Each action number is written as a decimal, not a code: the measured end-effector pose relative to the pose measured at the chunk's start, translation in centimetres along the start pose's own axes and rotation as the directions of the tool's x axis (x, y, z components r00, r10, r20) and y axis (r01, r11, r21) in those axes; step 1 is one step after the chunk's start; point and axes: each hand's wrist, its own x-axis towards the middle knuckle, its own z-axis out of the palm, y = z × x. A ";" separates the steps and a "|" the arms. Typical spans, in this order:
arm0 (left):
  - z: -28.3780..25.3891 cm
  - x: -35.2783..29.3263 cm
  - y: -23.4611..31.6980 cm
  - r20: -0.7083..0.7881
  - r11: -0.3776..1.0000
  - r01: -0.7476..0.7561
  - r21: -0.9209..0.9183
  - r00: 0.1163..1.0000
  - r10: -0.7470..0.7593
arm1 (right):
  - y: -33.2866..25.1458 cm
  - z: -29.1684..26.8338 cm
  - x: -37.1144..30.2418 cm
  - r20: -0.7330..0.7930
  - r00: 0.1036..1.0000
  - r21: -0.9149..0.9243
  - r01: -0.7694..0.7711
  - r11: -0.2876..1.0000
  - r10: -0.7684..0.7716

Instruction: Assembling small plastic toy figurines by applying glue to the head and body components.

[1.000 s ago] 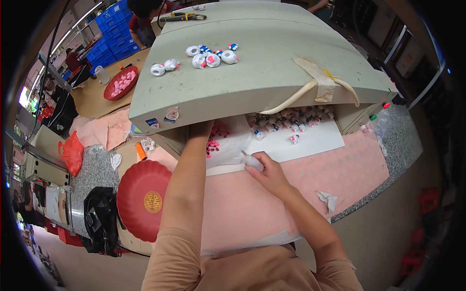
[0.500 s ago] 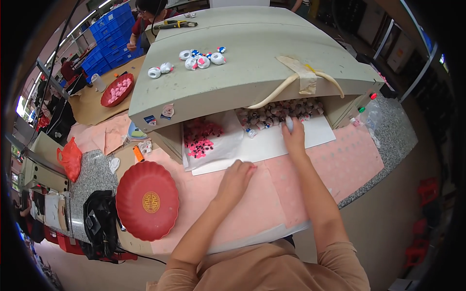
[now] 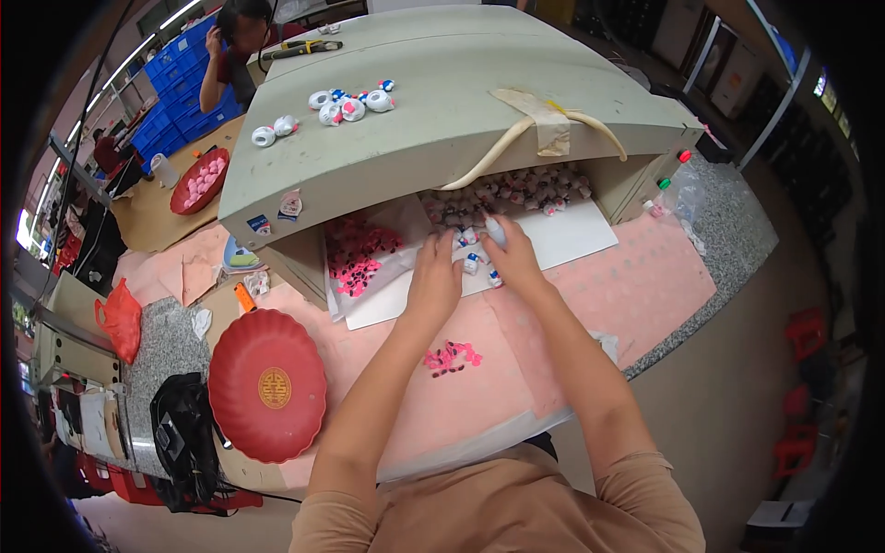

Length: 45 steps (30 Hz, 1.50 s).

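My right hand (image 3: pixel 518 256) is closed around a small white squeeze bottle (image 3: pixel 496 232), its thumb side toward the pile. Across from it, my left hand (image 3: pixel 435 273) lies with stretched fingers beside a few small white-and-blue figure pieces (image 3: pixel 471 264) on a white board (image 3: pixel 373 300). Behind both hands, many small whitish pieces (image 3: pixel 544 192) fill the back of the recess under the grey housing. On the pink sheet, between my forearms, is a loose cluster of pink and dark flat pieces (image 3: pixel 452 358). More pink and dark pieces (image 3: pixel 358 263) rest on white plastic to the left.
An empty red scalloped bowl (image 3: pixel 267 424) stands at the left. The grey housing (image 3: pixel 406 101) overhangs the work spot, with white round figures (image 3: pixel 350 109) and pliers (image 3: pixel 302 48) on top. Farther left are an orange lighter (image 3: pixel 244 297), a red bowl of pink pieces (image 3: pixel 201 180) and a co-worker.
My left hand has moved forward to the board, and pink pieces now lie on the sheet where it was. My right hand has shifted nearer; some white-and-blue pieces are between the hands.
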 end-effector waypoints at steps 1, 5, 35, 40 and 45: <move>0.4 0.5 -0.5 0.059 0.998 0.054 0.032 0.997 -0.056 | -0.4 0.1 -0.1 -0.004 1.000 -0.003 0.001 1.000 -0.001; 0.4 -0.3 0.0 0.194 0.995 0.077 -0.062 0.979 -0.064 | -1.3 -0.9 -1.8 0.162 0.986 0.129 -0.070 0.989 0.049; -11.6 -12.5 -2.5 0.644 -0.345 0.544 -0.765 0.625 -0.442 | -8.8 -3.4 -14.7 0.388 0.894 0.446 -0.397 0.802 0.226; -11.4 -12.7 -1.1 0.606 -0.190 0.610 -0.769 0.603 -0.519 | -10.3 -3.2 -14.6 0.555 0.807 0.405 -0.476 0.781 0.204; -11.1 -13.1 -1.1 0.479 0.126 0.602 -0.788 0.730 -0.488 | -11.5 -0.9 -16.3 0.730 0.684 0.364 -0.375 0.853 -0.011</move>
